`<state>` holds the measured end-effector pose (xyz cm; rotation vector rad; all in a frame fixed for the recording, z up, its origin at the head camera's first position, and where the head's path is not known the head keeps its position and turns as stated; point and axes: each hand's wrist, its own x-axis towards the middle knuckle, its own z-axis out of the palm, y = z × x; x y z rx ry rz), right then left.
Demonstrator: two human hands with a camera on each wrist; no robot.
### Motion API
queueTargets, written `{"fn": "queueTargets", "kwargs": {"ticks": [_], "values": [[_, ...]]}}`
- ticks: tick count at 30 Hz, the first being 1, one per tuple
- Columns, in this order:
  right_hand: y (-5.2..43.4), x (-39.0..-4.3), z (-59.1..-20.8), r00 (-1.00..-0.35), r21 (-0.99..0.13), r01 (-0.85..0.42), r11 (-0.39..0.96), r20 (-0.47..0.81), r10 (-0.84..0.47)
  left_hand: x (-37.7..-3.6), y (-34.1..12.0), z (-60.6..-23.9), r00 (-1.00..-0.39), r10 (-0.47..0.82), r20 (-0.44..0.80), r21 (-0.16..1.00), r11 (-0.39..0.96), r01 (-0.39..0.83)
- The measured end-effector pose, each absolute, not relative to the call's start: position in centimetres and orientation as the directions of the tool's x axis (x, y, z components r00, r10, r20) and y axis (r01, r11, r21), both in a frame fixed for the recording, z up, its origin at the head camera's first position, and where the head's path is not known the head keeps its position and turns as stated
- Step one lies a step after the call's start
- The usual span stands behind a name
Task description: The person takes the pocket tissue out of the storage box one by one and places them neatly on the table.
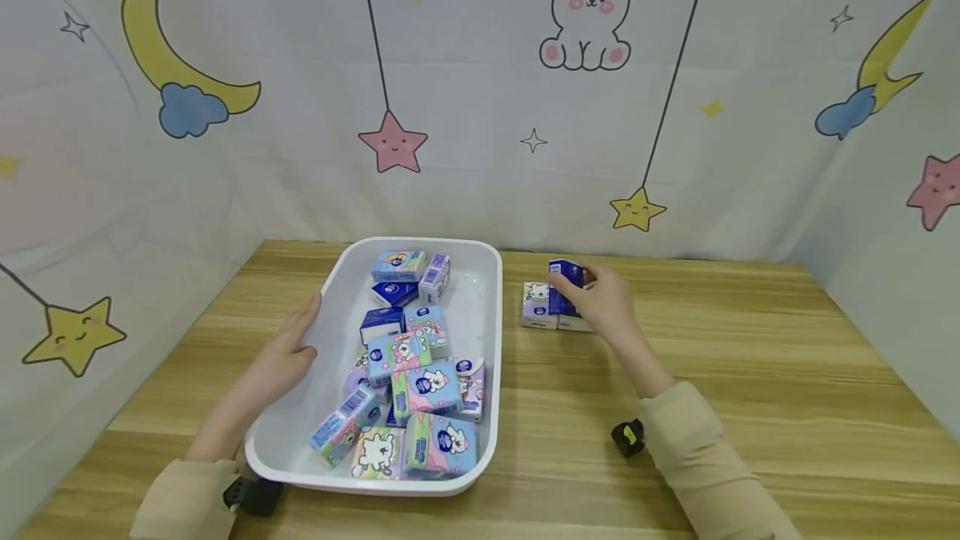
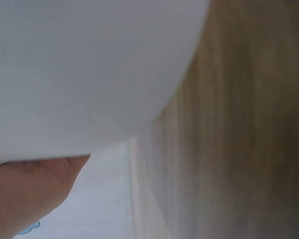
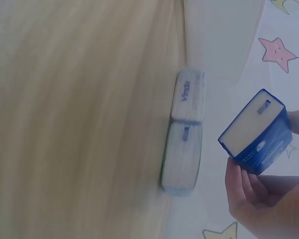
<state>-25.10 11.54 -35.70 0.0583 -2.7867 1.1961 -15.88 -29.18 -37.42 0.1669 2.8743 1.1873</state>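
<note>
**Dark blue tissue pack held over two packs on the table**

Dark blue tissue pack [image 1: 565, 283] sits right of centre in the head view, pinched between the fingers and thumb of the right hand [image 1: 606, 300]. It is held just above two pale packs [image 1: 538, 307] that lie side by side, touching, on the wooden table [image 1: 750, 373]. The right wrist view shows the same pack [image 3: 256, 132] at the right edge of the frame, raised clear of the pair [image 3: 185, 134].

To the left, a white tray [image 1: 480, 407] takes up the lower centre, filled with a loose jumble of tissue packs [image 1: 420, 373]. The left hand [image 1: 288, 348] rests on the tray's left rim, fingers straight and relaxed, gripping nothing. A printed backdrop [image 1: 480, 90] fills the upper half of the frame.
</note>
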Motion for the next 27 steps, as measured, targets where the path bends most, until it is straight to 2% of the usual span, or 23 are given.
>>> {"fn": "queueTargets", "kwargs": {"ticks": [5,14,27], "values": [[12.5,-25.1,-35.7,-0.998,-0.707,-0.009,0.707,0.056,0.043,-15.9,-29.3,-37.4,-0.993,0.116,0.027,0.697,0.71,0.102],[13.8,-25.4,-36.2,-0.998,-0.673,0.04,0.739,0.014,0.066,-16.0,-29.3,-37.4,-0.992,0.119,0.032,0.706,0.7,0.107],[16.2,-26.5,-37.1,-0.998,-0.625,0.047,0.779,-0.002,0.059,-16.0,-29.3,-37.5,-0.992,0.112,0.051,0.695,0.709,0.116]]}}
